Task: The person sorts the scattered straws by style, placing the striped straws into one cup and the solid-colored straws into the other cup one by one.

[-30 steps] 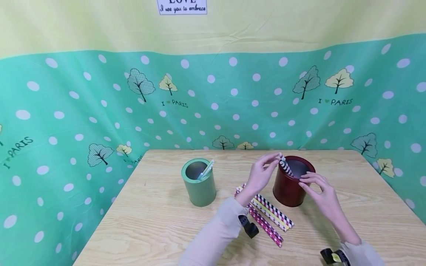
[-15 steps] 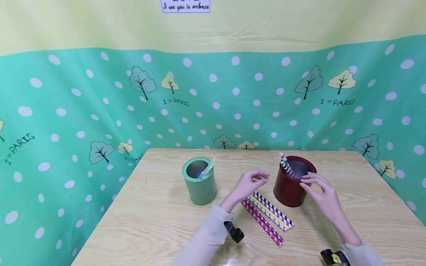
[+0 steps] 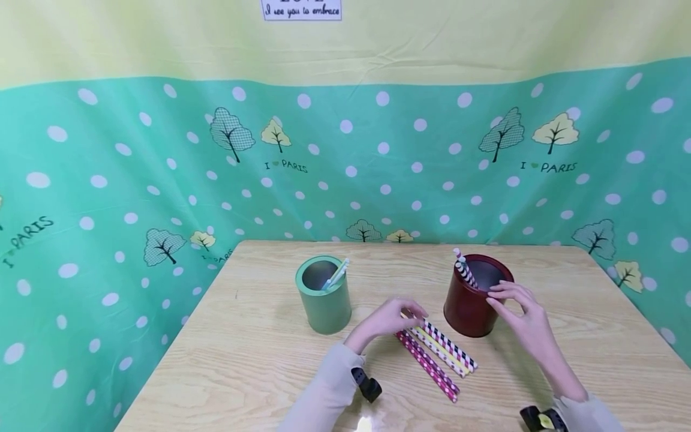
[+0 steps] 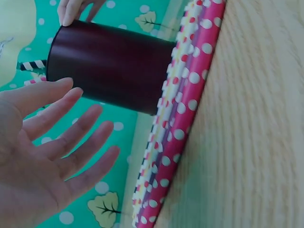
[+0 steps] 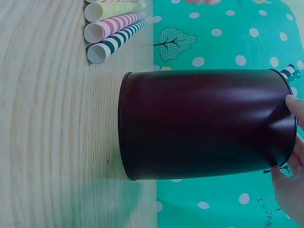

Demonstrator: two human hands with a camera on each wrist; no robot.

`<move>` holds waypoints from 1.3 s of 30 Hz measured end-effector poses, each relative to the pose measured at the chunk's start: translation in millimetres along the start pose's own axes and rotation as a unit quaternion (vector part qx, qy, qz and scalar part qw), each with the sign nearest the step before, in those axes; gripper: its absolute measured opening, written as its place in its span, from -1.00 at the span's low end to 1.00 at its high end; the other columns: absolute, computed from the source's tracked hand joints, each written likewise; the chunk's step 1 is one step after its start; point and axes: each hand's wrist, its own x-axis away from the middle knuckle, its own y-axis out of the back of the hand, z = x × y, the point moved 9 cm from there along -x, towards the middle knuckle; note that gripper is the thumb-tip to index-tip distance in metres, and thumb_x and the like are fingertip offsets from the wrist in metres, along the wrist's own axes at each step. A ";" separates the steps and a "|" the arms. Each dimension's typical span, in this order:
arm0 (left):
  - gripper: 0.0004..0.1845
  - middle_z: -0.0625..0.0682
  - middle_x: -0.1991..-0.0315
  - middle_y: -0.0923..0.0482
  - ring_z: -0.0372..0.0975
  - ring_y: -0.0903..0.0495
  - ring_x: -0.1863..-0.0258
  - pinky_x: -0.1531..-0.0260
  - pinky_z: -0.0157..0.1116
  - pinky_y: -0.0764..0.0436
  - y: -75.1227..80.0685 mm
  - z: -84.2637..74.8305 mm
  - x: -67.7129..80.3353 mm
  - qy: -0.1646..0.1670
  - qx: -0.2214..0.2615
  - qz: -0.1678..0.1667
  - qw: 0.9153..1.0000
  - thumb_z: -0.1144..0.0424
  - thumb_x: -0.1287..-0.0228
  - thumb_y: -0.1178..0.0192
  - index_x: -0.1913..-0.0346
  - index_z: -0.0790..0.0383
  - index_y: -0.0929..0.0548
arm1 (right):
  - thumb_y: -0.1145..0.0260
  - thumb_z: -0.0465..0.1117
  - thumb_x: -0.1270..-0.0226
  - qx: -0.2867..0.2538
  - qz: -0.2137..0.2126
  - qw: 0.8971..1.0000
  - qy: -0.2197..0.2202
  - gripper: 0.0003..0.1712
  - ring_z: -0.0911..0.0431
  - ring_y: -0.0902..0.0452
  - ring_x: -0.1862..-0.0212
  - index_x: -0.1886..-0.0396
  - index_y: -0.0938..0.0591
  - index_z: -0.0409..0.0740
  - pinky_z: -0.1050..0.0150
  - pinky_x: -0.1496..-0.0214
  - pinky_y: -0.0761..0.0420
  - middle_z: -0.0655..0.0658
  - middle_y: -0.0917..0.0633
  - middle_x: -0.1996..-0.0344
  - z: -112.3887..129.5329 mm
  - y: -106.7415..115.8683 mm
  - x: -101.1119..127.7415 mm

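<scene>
A dark red cup (image 3: 471,309) stands right of centre on the wooden table (image 3: 254,360), with a few striped straws (image 3: 463,267) leaning in it. My right hand (image 3: 499,295) holds its near rim, fingers curled over the edge; the right wrist view shows a fingertip (image 5: 296,108) on the cup's wall (image 5: 204,123). A bundle of patterned paper straws (image 3: 436,353) lies flat in front of the cup. My left hand (image 3: 412,312) hovers at the far end of that bundle. In the left wrist view its fingers (image 4: 80,128) are spread and hold nothing, beside the straws (image 4: 183,118).
A green cup (image 3: 324,300) with pale straws (image 3: 336,274) stands left of centre. A green dotted curtain (image 3: 135,180) surrounds the table at the back and sides. Bare wood lies at the front left and far right.
My left hand has let go of the straws in the red cup and come down and left to the far end of the bundle on the table. The right hand has stayed on the rim.
</scene>
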 end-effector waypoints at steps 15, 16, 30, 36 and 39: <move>-0.80 -0.03 0.34 -0.61 -0.44 -0.47 0.44 0.41 -0.52 -0.45 -8.1 17.1 10.8 0.016 0.010 0.030 0.999 0.36 -0.03 -0.23 0.22 0.28 -0.62 | -0.31 -0.16 -0.07 0.000 0.000 1.000 -0.002 -0.82 0.31 -0.24 -0.11 0.29 -0.62 0.18 0.60 -0.11 -0.11 0.17 -0.53 0.09 -1.3 -0.1 0.1; -0.80 -0.02 0.34 -0.61 -0.45 -0.47 0.44 0.40 -0.52 -0.46 -8.5 17.5 11.8 0.016 0.011 0.033 0.999 0.36 -0.04 -0.22 0.22 0.29 -0.62 | -0.32 -0.16 -0.07 0.000 -0.001 1.000 -0.002 -0.82 0.31 -0.24 -0.11 0.29 -0.63 0.18 0.60 -0.11 -0.11 0.17 -0.53 0.09 -1.5 0.0 0.1; -0.79 0.03 0.32 -0.62 -0.42 -0.51 0.35 0.23 -0.51 -0.44 -15.6 27.5 19.0 0.024 0.011 0.068 0.997 0.40 0.01 -0.25 0.23 0.31 -0.61 | -0.33 -0.17 -0.05 -0.003 -0.003 1.000 0.002 -0.81 0.30 -0.25 -0.11 0.30 -0.63 0.17 0.59 -0.12 -0.11 0.16 -0.54 0.10 -0.5 -0.5 -1.7; -0.79 0.00 0.31 -0.62 -0.42 -0.51 0.34 0.21 -0.51 -0.43 -18.3 28.7 19.8 0.019 -0.003 0.076 0.997 0.43 0.01 -0.24 0.23 0.29 -0.61 | -0.33 -0.18 -0.05 -0.006 -0.004 1.000 0.003 -0.82 0.30 -0.25 -0.11 0.31 -0.63 0.16 0.59 -0.11 -0.12 0.16 -0.54 0.09 0.4 -0.2 -1.5; -0.79 -0.02 0.31 -0.61 -0.43 -0.50 0.34 0.22 -0.51 -0.43 -19.1 29.5 19.9 0.017 -0.012 0.076 0.997 0.43 0.01 -0.23 0.23 0.28 -0.62 | -0.33 -0.19 -0.05 -0.006 -0.004 1.000 0.004 -0.81 0.29 -0.25 -0.11 0.31 -0.63 0.16 0.59 -0.11 -0.12 0.16 -0.54 0.09 0.0 -0.5 -1.2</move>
